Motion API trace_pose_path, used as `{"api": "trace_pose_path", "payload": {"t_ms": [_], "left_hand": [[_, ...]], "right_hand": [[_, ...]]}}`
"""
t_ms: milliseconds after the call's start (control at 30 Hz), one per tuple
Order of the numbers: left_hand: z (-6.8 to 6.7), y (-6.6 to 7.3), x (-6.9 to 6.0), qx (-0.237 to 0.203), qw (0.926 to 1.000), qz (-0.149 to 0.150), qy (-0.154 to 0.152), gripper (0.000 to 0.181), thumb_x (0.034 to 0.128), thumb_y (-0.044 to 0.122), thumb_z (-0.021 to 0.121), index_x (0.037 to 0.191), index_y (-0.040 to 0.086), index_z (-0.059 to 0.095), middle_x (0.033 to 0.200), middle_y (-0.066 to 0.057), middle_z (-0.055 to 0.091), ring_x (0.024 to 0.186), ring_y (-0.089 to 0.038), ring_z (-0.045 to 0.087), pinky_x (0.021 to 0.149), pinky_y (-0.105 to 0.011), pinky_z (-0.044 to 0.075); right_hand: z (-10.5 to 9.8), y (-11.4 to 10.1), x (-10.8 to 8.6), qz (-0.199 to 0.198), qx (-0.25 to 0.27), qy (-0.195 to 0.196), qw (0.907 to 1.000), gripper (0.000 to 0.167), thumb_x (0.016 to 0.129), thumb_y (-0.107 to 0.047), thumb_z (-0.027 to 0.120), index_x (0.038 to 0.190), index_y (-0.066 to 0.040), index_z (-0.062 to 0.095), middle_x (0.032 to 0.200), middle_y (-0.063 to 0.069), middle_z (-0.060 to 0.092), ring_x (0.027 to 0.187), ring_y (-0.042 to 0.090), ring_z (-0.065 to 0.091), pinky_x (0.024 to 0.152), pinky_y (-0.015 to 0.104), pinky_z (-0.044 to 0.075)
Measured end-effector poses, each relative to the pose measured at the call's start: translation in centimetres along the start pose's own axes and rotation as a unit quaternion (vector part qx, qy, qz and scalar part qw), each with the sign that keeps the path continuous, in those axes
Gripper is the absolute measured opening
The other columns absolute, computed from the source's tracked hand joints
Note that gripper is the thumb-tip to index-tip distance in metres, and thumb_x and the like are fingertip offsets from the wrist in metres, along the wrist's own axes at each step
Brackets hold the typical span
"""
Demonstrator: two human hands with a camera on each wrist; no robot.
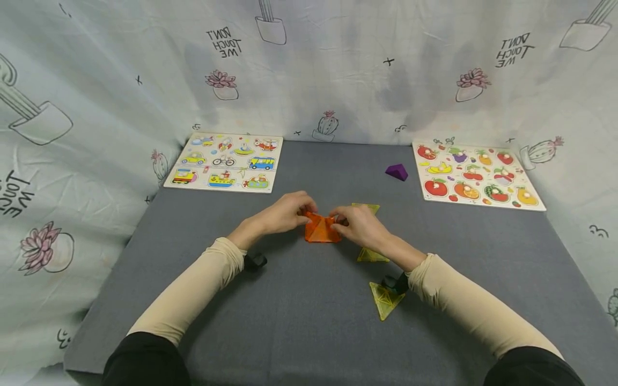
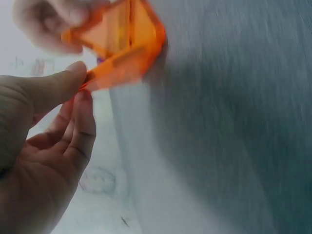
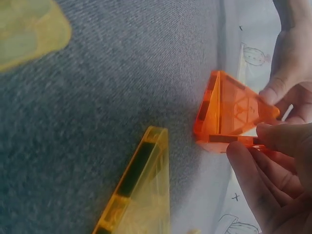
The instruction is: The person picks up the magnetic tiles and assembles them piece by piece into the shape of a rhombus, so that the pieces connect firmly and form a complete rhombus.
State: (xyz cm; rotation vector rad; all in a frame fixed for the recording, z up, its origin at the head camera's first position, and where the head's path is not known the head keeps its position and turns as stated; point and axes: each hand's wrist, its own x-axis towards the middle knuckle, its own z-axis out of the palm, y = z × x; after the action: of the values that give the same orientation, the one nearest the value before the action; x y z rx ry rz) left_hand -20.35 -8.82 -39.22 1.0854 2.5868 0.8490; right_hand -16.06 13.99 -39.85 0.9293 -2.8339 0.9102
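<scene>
Orange translucent triangular magnetic tiles (image 1: 321,230) stand joined at an angle on the grey cloth, in the middle of the head view. My left hand (image 1: 289,210) pinches the upper corner of one tile between thumb and fingertips. On the other side, my right hand (image 1: 361,225) pinches the corner of another tile. In the left wrist view the orange tiles (image 2: 114,70) form an open-topped shape whose lower edges meet near the cloth. From the right wrist view, the raised orange tile (image 3: 239,105) has its tip at my left hand's thumb.
Yellow triangular tiles lie around my right forearm: a near one (image 1: 385,303), a middle one (image 1: 372,255) and a far one (image 1: 370,207) partly behind the hand. Farther back sit a purple faceted piece (image 1: 397,171), a vehicle picture board (image 1: 232,174) and a fruit picture board (image 1: 483,182).
</scene>
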Motion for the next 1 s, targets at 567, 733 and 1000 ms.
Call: {"api": "trace_pose_path", "payload": {"t_ms": [567, 733, 1000], "left_hand": [[1.3, 1.2, 0.1, 0.013, 0.9982, 0.045, 0.037, 0.013, 0.0941, 0.014, 0.066, 0.105, 0.009, 0.071, 0.099, -0.004, 0.065, 0.085, -0.013, 0.061, 0.075, -0.026, 0.052], [0.9, 1.1, -0.2, 0.028, 0.9980, 0.006, 0.057, 0.010, 0.0935, 0.013, 0.066, 0.101, 0.009, 0.070, 0.097, -0.004, 0.066, 0.084, -0.014, 0.062, 0.075, -0.028, 0.053], [0.3, 0.9, -0.7, 0.042, 0.9969, -0.023, 0.062, 0.012, 0.0931, 0.016, 0.067, 0.102, 0.008, 0.069, 0.095, -0.004, 0.066, 0.083, -0.015, 0.062, 0.074, -0.029, 0.052]], "right_hand": [[0.3, -0.5, 0.3, -0.017, 0.018, -0.010, 0.9996, 0.025, 0.091, -0.009, 0.068, 0.114, 0.000, 0.072, 0.099, 0.014, 0.075, 0.081, 0.020, 0.073, 0.068, 0.028, 0.059], [0.4, -0.7, 0.5, -0.025, 0.036, -0.028, 0.9986, 0.029, 0.093, -0.005, 0.063, 0.122, -0.001, 0.068, 0.107, 0.015, 0.074, 0.087, 0.021, 0.073, 0.072, 0.030, 0.059], [-0.1, -0.6, 0.6, -0.009, 0.070, -0.057, 0.9959, 0.030, 0.096, -0.005, 0.058, 0.124, 0.001, 0.066, 0.113, 0.018, 0.071, 0.095, 0.024, 0.071, 0.078, 0.034, 0.059]]}}
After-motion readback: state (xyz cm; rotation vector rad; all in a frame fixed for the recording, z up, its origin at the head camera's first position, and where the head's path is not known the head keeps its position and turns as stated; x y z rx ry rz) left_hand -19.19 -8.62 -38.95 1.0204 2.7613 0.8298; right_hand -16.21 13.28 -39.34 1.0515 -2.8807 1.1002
